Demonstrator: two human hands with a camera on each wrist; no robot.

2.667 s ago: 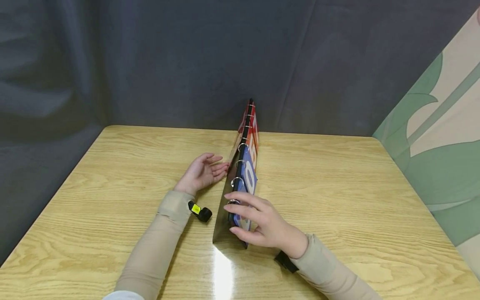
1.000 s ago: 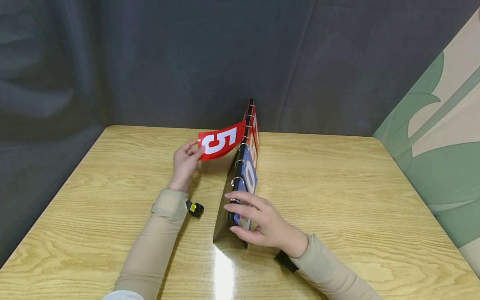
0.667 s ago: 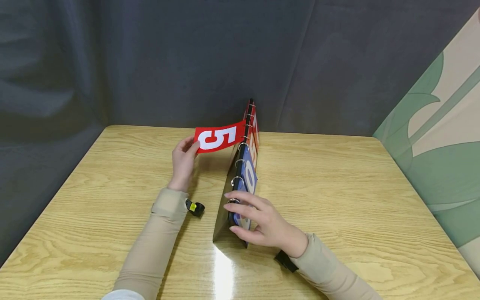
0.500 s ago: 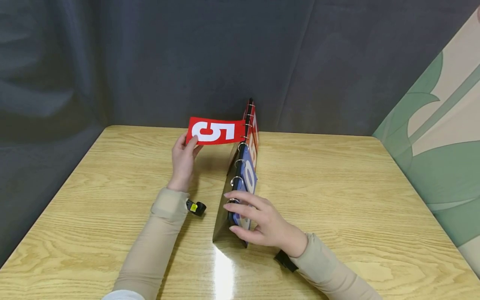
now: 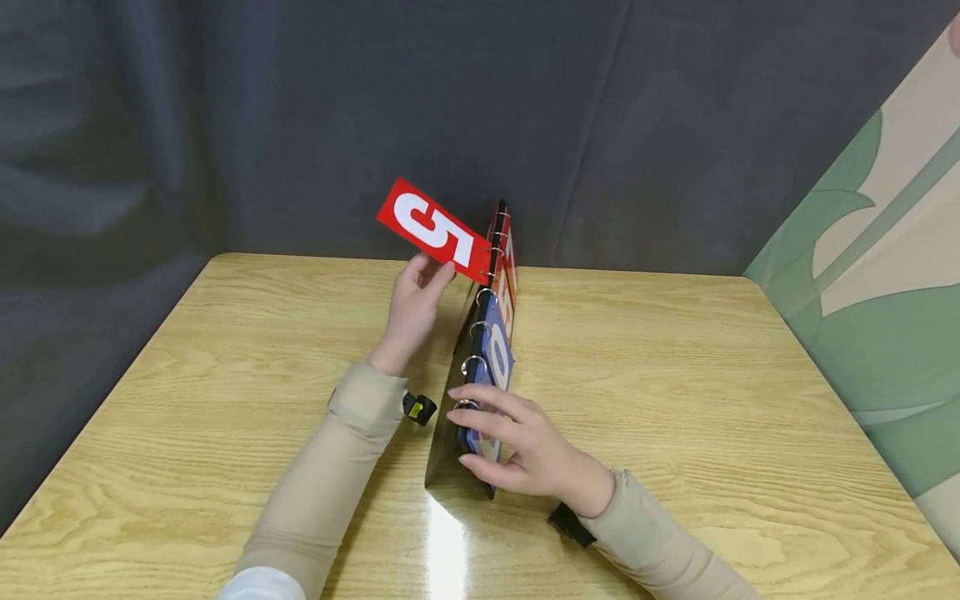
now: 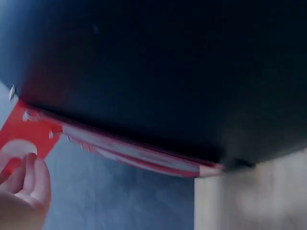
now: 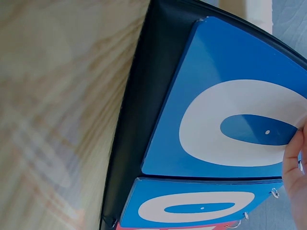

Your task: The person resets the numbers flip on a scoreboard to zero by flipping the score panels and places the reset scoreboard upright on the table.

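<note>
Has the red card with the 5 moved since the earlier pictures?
Yes. The red 5 card, held by the left hand, has swung upward about the rings, from near the table to above the scoreboard's top edge.

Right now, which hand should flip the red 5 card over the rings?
Probably the left hand: it already pinches the red 5 card, lifted near the rings. The right hand rests on the scoreboard's blue cards, steadying it.
</note>
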